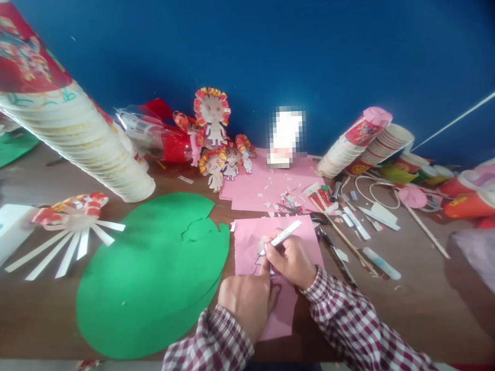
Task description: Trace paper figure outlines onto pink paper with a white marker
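1. While right hand [295, 260] has grip closed on white pen [286, 234], left hand [245, 299] rests on pink sheet [282, 315]; left grip: can't tell.
2. Sheet's on brown tabletop [424, 295].
3. From sheet: green paper [149, 283] 9 o'clock, blue wall [241, 43] 12, cup stack [349, 145] 1.

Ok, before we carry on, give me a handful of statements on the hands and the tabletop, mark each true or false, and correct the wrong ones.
1. The right hand holds a white pen. True.
2. The large green paper shape lies left of the near pink sheet. True.
3. The left hand is on the green paper shape, well away from the right hand. False: it is at the near pink sheet, close beside the right hand.
4. The sleeves are checked. True.
5. The wall behind the table is yellow. False: the wall is blue.
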The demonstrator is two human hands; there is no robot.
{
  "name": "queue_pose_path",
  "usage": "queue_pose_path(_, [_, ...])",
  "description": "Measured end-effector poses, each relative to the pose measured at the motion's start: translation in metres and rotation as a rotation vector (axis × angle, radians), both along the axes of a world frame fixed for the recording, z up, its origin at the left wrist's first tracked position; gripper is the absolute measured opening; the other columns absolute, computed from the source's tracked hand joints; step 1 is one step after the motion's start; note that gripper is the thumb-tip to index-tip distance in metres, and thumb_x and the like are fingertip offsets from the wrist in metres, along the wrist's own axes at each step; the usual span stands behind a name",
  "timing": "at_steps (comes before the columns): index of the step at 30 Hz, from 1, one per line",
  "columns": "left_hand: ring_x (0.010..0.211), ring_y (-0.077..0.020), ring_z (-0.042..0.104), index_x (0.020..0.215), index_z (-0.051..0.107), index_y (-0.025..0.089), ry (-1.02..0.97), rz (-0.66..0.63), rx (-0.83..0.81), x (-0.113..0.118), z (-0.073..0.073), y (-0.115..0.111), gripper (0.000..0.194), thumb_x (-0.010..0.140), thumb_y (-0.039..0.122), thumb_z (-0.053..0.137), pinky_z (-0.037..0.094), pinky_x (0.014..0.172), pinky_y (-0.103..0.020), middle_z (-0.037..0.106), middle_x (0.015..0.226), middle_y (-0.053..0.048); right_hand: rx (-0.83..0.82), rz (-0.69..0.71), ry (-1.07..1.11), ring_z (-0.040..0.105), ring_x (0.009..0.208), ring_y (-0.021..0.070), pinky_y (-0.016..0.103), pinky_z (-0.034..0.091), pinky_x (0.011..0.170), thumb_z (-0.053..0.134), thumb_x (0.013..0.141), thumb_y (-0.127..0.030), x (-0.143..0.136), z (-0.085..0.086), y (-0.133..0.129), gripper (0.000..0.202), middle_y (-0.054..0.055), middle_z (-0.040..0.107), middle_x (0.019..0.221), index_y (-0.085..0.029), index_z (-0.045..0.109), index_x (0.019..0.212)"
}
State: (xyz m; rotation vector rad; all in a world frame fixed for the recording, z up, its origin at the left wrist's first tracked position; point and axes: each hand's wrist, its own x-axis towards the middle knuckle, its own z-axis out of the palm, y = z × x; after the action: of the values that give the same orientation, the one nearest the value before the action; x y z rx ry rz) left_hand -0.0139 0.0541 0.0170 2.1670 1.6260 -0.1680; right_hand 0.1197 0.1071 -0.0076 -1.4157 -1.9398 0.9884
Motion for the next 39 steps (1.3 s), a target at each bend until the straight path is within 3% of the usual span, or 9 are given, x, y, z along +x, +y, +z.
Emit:
queue_pose_path(9, [0.064, -0.0272, 0.066, 0.117, 0.053, 0.018, -0.004, -0.010, -0.012, -0.0001, 0.0025, 0.0001, 0.039, 0.089, 0.036, 0.032, 0.049, 0.054, -0.036, 0.068, 0.067, -0.007, -0.009, 0.023, 0.020, 0.059, 0.055, 0.0126, 0.020, 0.041, 0.051, 0.048, 0.085, -0.024, -0.0009, 0.0017, -0.0006, 0.013, 0.000, 0.061, 0.062, -0.019, 0.051, 0.074])
queue_pose_path(19, [0.065, -0.0265, 0.066, 0.142, 0.022, 0.019, 0.018, -0.019, -0.019, 0.0002, 0.0019, -0.0001, 0.056, 0.090, 0.037, 0.033, 0.049, 0.055, -0.034, 0.068, 0.067, -0.006, 0.038, -0.045, 0.015, 0.055, 0.052, 0.0116, 0.020, 0.040, 0.050, 0.049, 0.085, -0.025, -0.0016, 0.0030, -0.0001, 0.013, -0.001, 0.057, 0.060, -0.019, 0.050, 0.073])
queue_pose_path(33, [0.062, -0.0254, 0.066, 0.141, 0.026, 0.018, 0.026, -0.028, -0.018, 0.0005, 0.0037, 0.0024, 0.055, 0.090, 0.036, 0.033, 0.048, 0.054, -0.033, 0.068, 0.066, -0.007, 0.006, -0.065, 0.028, 0.059, 0.056, 0.0135, 0.021, 0.043, 0.052, 0.048, 0.086, -0.026, -0.0028, 0.0054, 0.0010, 0.015, 0.001, 0.061, 0.062, -0.019, 0.051, 0.073])
queue_pose_path(39, [0.062, -0.0260, 0.066, 0.141, 0.027, 0.018, 0.029, -0.027, -0.034, -0.0001, 0.0055, 0.0021, 0.055, 0.090, 0.037, 0.033, 0.049, 0.054, -0.034, 0.068, 0.066, -0.007, 0.032, -0.082, 0.058, 0.054, 0.049, 0.0114, 0.020, 0.040, 0.047, 0.047, 0.086, -0.027, -0.0011, 0.0035, 0.0000, 0.016, -0.002, 0.055, 0.058, -0.019, 0.050, 0.072])
